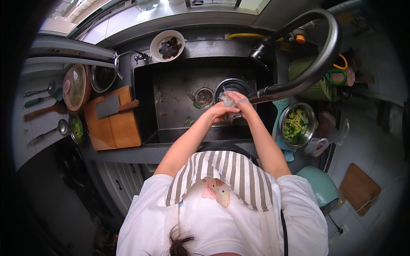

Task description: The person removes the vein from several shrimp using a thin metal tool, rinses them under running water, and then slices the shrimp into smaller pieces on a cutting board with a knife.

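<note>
Both hands meet over the right part of the steel sink [182, 83], above a round metal bowl [235, 83]. Between my left hand [222, 112] and my right hand [240, 100] is a translucent whitish wad, perhaps thin plastic or something wet [228, 100]; its exact kind cannot be told. The fingers of both curl around it. The spout of the curved black-grey faucet [333, 41] ends close to my right hand. Left of the bowl lies the drain [204, 97], with a green leaf [197, 105] at its edge and scraps on the sink floor.
A cleaver [108, 106] lies on a wooden cutting board [125, 134] left of the sink. A white bowl with dark pieces [153, 48] stands on the back ledge. At right are a steel bowl of chopped greens and yellow bits [296, 124] and a turquoise slotted spatula [281, 105].
</note>
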`<move>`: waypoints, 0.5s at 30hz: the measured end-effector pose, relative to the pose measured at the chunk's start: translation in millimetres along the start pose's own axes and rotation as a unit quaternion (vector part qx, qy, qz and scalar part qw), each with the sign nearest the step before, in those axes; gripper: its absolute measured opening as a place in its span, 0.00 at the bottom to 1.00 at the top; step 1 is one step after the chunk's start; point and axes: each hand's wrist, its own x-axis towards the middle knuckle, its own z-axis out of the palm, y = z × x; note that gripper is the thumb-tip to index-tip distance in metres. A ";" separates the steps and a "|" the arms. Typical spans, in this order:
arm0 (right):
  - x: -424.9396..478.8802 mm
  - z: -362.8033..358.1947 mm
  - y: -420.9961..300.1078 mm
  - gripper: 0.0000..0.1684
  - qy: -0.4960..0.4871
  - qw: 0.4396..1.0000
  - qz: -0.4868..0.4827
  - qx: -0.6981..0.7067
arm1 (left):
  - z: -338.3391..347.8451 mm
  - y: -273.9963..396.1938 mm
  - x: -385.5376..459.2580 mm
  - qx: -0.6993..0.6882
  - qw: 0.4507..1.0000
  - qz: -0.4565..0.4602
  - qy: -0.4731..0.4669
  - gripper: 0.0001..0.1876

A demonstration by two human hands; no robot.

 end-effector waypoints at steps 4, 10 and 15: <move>10.0 -18.3 0.3 0.19 0.021 0.998 -0.044 -0.029 | 10.4 -2.8 19.2 -0.027 0.997 0.062 0.043 0.17; -5.6 -8.1 11.6 0.22 0.109 0.837 -0.293 -0.448 | 13.6 -1.9 24.0 -0.129 0.981 0.063 0.132 0.15; -13.9 -15.0 33.0 0.27 0.093 0.853 -0.280 -0.430 | -25.0 -5.7 7.8 -0.107 0.971 0.142 0.157 0.12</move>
